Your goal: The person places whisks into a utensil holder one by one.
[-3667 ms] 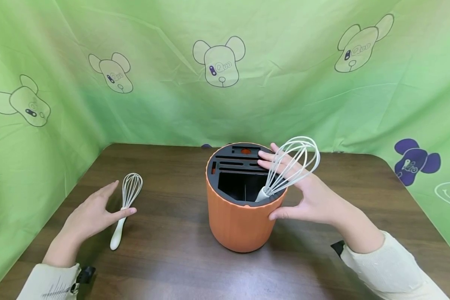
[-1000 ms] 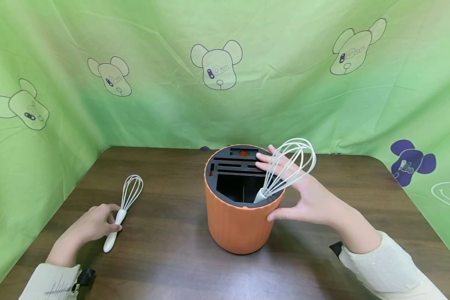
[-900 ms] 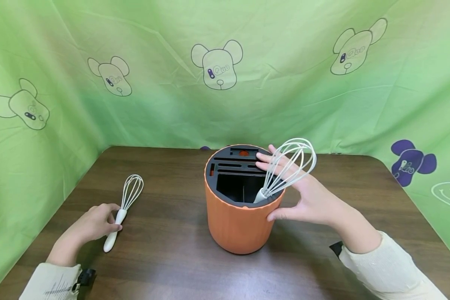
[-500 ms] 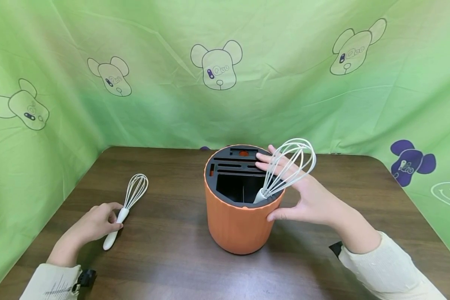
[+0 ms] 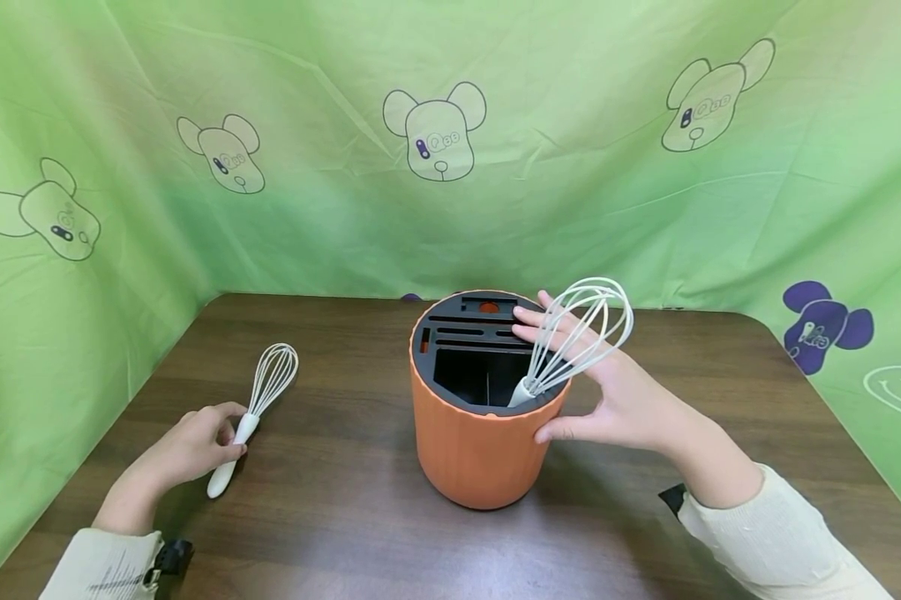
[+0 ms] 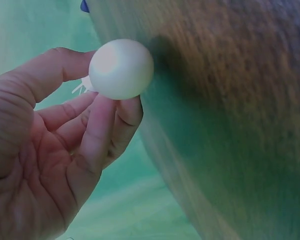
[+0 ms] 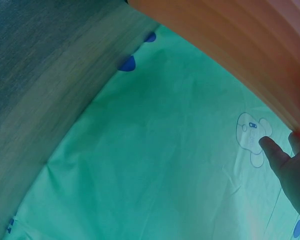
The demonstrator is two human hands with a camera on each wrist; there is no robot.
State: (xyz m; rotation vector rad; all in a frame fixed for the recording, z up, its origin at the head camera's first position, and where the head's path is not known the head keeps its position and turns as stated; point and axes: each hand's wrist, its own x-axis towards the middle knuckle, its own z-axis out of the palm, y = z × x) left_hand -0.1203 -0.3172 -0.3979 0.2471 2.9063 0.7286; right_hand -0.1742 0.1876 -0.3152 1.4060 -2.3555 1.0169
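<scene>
In the head view, my left hand pinches the white handle of a small whisk at the left of the table. The whisk's wire end points away from me. The left wrist view has the rounded handle end between thumb and fingers. A round orange utensil holder with a dark slotted lid stands right of centre. From its large opening leans a bigger whisk, wires up, its lower handle hidden inside. My right hand rests on the holder, fingers straight over the lid, thumb against the side.
A brown wooden table carries everything. Green cloth printed with bear faces hangs behind it and at both sides. In the right wrist view, the holder's orange wall fills the upper right.
My left hand was spread beside the small whisk and now pinches its handle. The whisk's wire end has since swung slightly right. The right hand and holder have stayed in place.
</scene>
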